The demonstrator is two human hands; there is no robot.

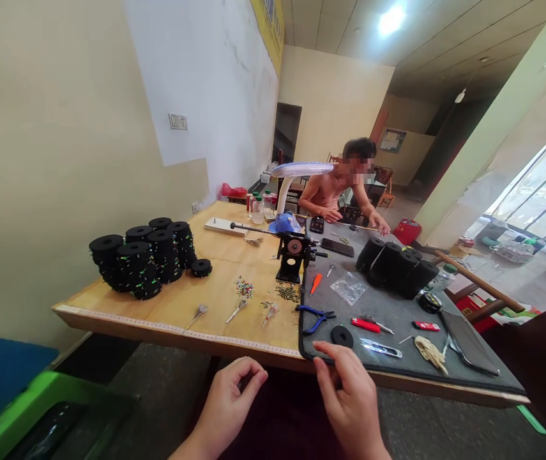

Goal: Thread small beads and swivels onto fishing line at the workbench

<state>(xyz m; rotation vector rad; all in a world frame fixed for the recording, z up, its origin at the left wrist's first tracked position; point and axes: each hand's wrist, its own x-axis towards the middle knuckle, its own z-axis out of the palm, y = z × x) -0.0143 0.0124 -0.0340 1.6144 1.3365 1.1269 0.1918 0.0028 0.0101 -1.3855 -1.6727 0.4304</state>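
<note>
My left hand (232,397) is in front of the table's near edge, fingers curled and thumb and index tips pressed together. Whatever it may pinch is too small to make out. My right hand (349,399) reaches the edge of the dark mat, its thumb apart from the bent fingers and nothing visible between them. Just beyond it lies a flat black foam spool (342,336). Close by on the mat are blue-handled pliers (315,317), small thread snips (380,348) and a red lighter (365,324).
Stacked black foam spools (139,268) with coloured bits stand at left. A black winding device (294,252) and a desk lamp (301,169) are mid-table. Bead piles (244,287) lie before them. More black spools (392,265) stand at right. Across the table sits another person (334,185).
</note>
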